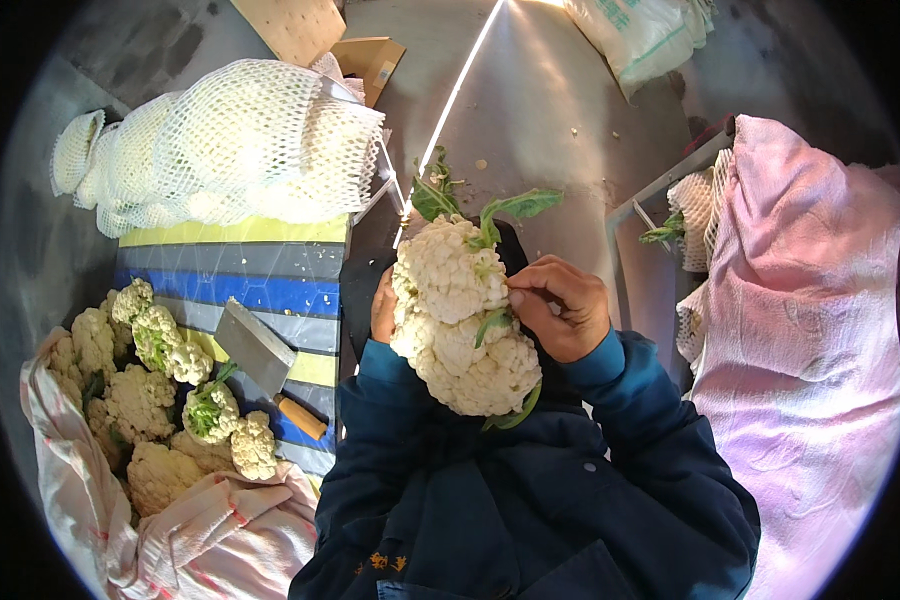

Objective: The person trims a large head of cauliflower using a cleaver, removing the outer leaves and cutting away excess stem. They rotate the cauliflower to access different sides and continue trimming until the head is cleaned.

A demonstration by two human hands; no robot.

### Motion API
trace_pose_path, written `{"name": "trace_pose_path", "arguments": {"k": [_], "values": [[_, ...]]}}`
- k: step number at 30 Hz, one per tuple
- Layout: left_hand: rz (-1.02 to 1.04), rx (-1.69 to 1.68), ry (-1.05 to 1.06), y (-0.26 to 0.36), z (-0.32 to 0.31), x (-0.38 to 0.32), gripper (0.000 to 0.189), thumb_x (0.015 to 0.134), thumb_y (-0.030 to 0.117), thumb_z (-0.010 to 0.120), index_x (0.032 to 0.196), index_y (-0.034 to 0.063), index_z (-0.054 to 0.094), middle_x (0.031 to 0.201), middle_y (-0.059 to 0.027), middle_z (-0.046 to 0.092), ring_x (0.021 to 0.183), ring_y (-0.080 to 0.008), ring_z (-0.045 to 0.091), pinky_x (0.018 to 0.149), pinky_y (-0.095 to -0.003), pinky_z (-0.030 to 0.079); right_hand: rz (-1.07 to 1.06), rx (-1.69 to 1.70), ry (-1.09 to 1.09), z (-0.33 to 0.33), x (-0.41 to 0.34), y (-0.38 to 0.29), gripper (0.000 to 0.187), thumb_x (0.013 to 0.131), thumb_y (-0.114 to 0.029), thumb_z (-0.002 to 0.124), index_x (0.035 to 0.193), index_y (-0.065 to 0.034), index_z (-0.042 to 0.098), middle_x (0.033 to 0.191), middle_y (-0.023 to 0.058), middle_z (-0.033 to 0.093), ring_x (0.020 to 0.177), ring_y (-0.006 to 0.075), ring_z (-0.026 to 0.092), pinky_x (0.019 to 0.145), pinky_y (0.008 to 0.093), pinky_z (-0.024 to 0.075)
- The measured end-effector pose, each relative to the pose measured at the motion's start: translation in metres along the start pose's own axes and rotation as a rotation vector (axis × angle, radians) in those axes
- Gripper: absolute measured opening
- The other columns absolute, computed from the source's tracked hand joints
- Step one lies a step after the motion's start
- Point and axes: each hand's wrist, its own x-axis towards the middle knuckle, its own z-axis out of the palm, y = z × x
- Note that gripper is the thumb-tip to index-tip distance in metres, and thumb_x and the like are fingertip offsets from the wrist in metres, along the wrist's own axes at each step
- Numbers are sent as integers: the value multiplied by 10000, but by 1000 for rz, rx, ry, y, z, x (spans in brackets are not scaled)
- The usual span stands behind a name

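A large cream-white cauliflower head (465,322) with several green leaves is in front of my body. My left hand (382,307) supports its left side, mostly hidden behind the curds. At its right edge my right hand (562,307) has thumb and index finger pinched together against the florets, beside a small leaf; whether something small is between the fingertips cannot be told. To the left, a cleaver (259,352) with a wooden handle lies on a striped surface (232,292), next to a pile of cauliflower pieces (139,397).
White foam-net sleeves (247,142) around cauliflowers lie at the upper left, near a cardboard piece (367,64). A pale cloth (210,540) borders the pile. A pink cloth (802,315) covers things on the right, with netted produce (694,217) at its edge. A white sack (637,37) stands beyond.
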Motion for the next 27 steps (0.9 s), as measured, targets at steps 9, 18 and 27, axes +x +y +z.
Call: {"name": "trace_pose_path", "arguments": {"k": [9, 18, 27], "values": [[88, 215, 26, -4, -12, -3, 847, 983, 586, 585, 1529, -32, 392, 1479, -259, 531, 1292, -418, 597, 1077, -566, 512, -38, 42, 7, -8, -11, 10, 173, 837, 71, 738, 1003, 21, 734, 882, 129, 707, 716, 201, 690, 633, 292, 520], [130, 311, 31, -3, -1, -7, 981, 891, 649, 678, 1517, -55, 406, 1461, -286, 539, 1271, -440, 611, 1057, -580, 527, -121, 6, 11, -16, -26, 20, 193, 837, 77, 715, 1021, 18, 728, 895, 144, 714, 736, 241, 713, 636, 316, 545], [143, 368, -28, -1, -6, -6, 1002, 891, 659, 663, 1508, -86, 401, 1447, -307, 543, 1264, -449, 614, 1055, -578, 526, -123, -23, -3, -20, -29, 20, 171, 827, 83, 699, 991, 36, 711, 892, 157, 707, 725, 280, 717, 638, 334, 557]]}}
